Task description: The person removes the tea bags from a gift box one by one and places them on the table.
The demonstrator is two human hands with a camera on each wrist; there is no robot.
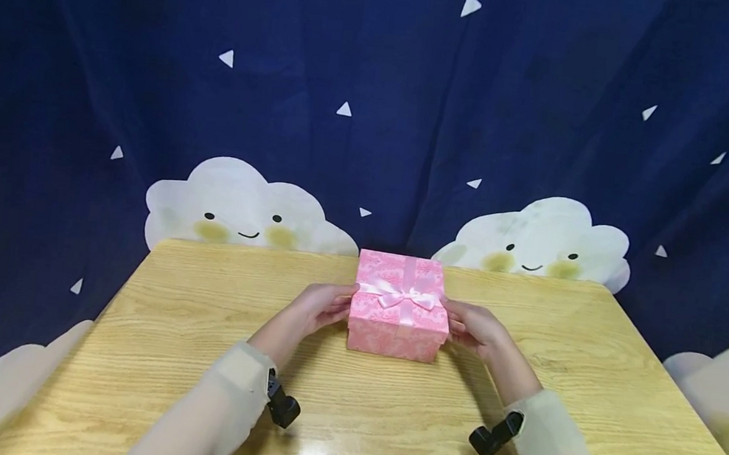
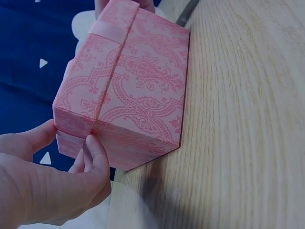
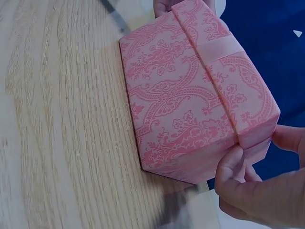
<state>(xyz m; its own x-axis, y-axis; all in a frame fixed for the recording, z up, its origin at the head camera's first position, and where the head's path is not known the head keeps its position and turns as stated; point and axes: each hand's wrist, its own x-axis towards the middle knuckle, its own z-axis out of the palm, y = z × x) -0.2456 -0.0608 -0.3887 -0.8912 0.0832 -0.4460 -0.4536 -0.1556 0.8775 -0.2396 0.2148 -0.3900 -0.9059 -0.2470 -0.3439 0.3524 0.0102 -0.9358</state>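
A dark blue fabric backdrop (image 1: 378, 95) printed with white triangles and smiling white clouds hangs behind a light oak-grain wooden table (image 1: 191, 357), which fills the lower half of the head view. Near the table's far edge, at about 12 o'clock from the person, sits a pink paper-covered gift box (image 1: 399, 314) with a damask print; it rests flat on the wood, lid on, a pale pink satin ribbon bow (image 1: 405, 295) tied across its top. Two cream sleeves (image 1: 219, 405) reach in from 7 and 5 o'clock. The left hand (image 1: 316, 310) pinches the box's 9 o'clock side at the lid seam, thumb and fingers curled onto it; the right hand (image 1: 477, 330) grips the 3 o'clock side likewise.
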